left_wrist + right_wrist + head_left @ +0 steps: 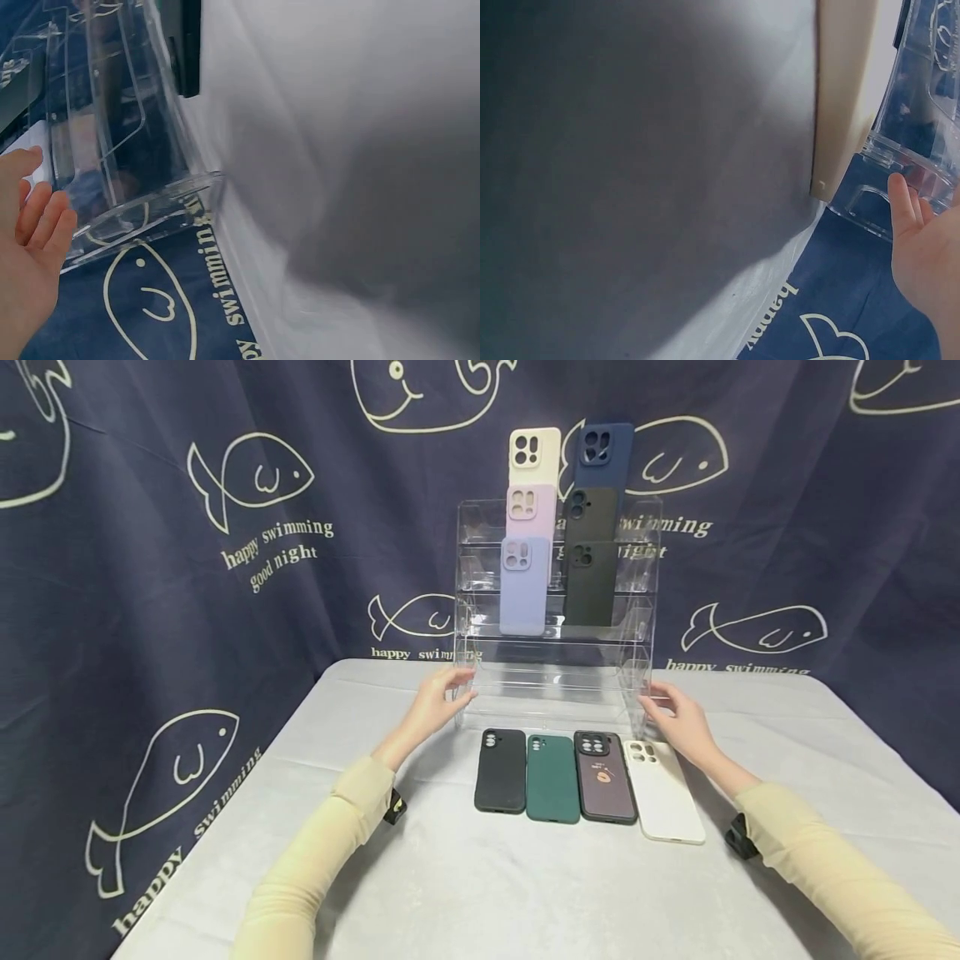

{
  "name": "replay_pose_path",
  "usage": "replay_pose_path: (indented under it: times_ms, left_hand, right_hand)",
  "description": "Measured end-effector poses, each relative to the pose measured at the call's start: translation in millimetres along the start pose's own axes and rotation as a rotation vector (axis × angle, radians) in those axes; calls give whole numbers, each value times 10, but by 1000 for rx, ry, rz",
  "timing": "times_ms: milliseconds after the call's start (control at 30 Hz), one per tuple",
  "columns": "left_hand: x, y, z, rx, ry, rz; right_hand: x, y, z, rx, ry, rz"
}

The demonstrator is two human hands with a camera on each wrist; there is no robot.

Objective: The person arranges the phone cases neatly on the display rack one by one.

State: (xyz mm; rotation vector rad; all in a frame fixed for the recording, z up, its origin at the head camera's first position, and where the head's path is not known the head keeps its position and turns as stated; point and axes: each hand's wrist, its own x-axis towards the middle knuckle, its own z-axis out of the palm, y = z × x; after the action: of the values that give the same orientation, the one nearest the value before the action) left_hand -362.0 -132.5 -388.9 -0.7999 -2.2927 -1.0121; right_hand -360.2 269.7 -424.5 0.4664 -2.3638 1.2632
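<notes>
A clear tiered display stand (pixel 558 681) stands at the back of the table. My left hand (pixel 438 697) is at its lower left side, fingers loosely extended; contact is unclear. At the lower right side my right hand (pixel 678 722) has its straight fingers against or close to the panel. In the stand's left column are a cream phone case (pixel 551 447), a pink phone case (pixel 536 518) and a lavender phone case (pixel 523 597). The right column has a navy phone case (pixel 617 460), a black phone case (pixel 596 518) and another dark phone case (pixel 590 589) below.
In front of the stand lie a black phone case (pixel 500 781), a green phone case (pixel 553 785), a dark purple phone case (pixel 603 793) and a white phone case (pixel 667 797). They sit on a pale table (pixel 480 893). A navy fish-print curtain (pixel 150 635) hangs behind.
</notes>
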Motion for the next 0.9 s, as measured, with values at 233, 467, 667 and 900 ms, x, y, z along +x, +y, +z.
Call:
replay_pose_path:
  times_ms: [233,467,667,900]
  left_hand:
    - [-148,-46,23,114,-73,26]
    - [-235,-80,62,192,-102,70]
    - [-258,-12,121,202,-202,71]
    - [-288,33,201,164,-344,2]
  right_hand:
    - [2,-2,-1,-12,-4,17]
    - [-3,0,3,-7,-5,14]
    - [-6,3,-6,-13,5,9]
    - [3,-12,1,-7,3,8]
